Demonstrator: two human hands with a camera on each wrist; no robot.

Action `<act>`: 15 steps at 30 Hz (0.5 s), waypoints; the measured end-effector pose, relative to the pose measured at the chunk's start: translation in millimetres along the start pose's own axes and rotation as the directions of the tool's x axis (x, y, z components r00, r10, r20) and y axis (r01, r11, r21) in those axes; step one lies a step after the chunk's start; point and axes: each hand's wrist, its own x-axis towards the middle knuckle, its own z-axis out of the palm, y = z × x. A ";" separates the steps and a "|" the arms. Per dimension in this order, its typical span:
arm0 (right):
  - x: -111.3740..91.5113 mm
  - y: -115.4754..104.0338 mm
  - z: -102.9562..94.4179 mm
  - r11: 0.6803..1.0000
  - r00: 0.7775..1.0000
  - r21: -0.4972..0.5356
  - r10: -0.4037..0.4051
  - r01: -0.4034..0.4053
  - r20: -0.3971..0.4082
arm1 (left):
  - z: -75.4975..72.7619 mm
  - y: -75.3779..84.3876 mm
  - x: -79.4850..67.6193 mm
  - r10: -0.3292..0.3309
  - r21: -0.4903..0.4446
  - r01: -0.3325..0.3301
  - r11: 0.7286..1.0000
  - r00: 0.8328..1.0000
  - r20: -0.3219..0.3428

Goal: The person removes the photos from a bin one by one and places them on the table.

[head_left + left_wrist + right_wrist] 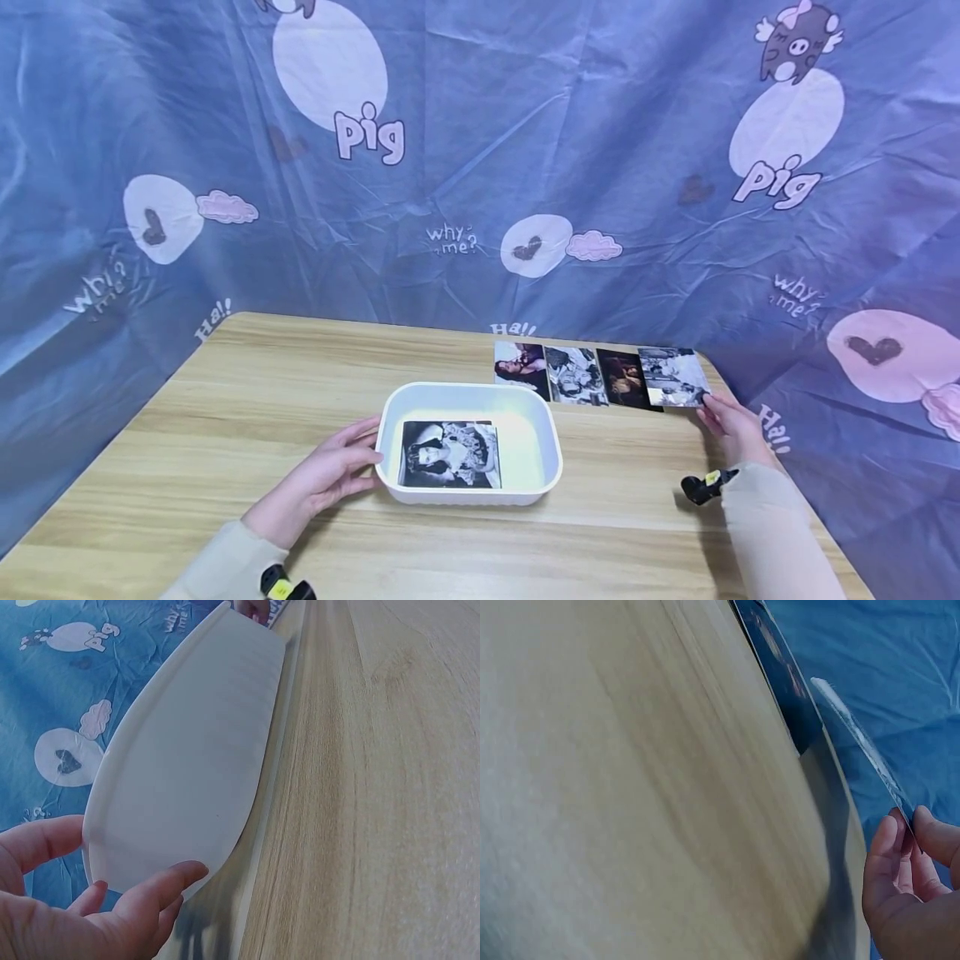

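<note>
"What's the right hand (pixel 738 427) holding?"
"Its grip is clamped on a black-and-white photo print (pixel 672 375), thumb against fingers, beyond and right of the white plastic tub (pixel 480 497)."
"And the left hand (pixel 337 467)?"
"Grip spread apart, fingers touching the tub's left end."
"Anything else?"
"Another black-and-white print (pixel 453 454) inside the tub; three photo prints (pixel 576 377) in a row on the table (pixel 615 500), beyond and right of it."

My head camera looks forward-down; nearer, left wrist faces the same white tub (pixel 187 742), right wrist the same black-and-white photograph (pixel 673 377).
</note>
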 end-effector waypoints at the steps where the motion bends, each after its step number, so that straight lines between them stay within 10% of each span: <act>1: 0.5 0.6 -0.7 1.000 1.000 -0.006 -0.002 0.002 -0.010 | 0.2 0.2 -0.2 0.000 0.000 0.000 1.000 1.000 -0.002; 15: 11.1 1.9 -2.6 0.952 0.989 -0.299 -0.102 0.067 -0.103 | 1.0 -1.8 1.0 -0.002 0.007 0.003 1.000 1.000 -0.026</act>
